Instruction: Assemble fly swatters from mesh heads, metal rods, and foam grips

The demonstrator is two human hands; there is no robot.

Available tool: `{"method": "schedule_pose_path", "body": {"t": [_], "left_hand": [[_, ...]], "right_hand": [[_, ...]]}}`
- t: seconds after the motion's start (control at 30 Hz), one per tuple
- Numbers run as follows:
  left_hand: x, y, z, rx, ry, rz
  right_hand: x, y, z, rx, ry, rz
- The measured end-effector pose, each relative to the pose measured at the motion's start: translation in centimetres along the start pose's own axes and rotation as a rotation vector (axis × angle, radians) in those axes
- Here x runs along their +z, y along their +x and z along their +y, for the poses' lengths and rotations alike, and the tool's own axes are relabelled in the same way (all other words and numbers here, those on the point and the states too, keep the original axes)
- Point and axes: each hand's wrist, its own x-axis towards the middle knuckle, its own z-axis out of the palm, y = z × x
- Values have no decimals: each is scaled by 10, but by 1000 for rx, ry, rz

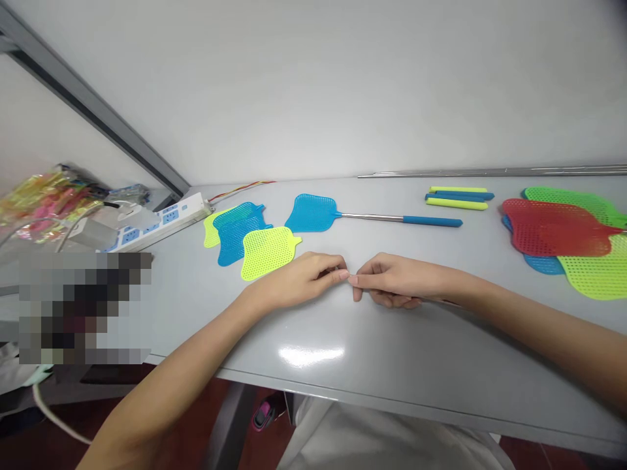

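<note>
My left hand [313, 274] is closed in a pinch, thumb and forefinger together, just above the grey table. Its fingertips meet those of my right hand [386, 279], also pinching. What lies between them is too small to make out. A thin edge [447, 301] shows under my right wrist, perhaps part of a slim rod, mostly hidden by the hand. Behind my hands lies a blue fly swatter [313, 214] with a metal shaft and blue grip [432, 222]. Closest to my left hand is a yellow swatter head [269, 251], beside blue swatter heads [235, 235].
Yellow and blue grip tubes [458, 203] lie at the back right, with metal rods [490, 173] along the wall. Red swatter heads [553, 225] and green swatter heads [563, 194] pile up at right. A power strip [161, 225] and bagged colourful items [44, 202] are at left.
</note>
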Motion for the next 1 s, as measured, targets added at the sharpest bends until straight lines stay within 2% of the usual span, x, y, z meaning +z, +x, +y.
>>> {"method": "schedule_pose_path", "body": {"t": [1.0], "left_hand": [[0, 1, 0, 7, 6, 0]], "right_hand": [[0, -3, -2, -12, -13, 4]]}}
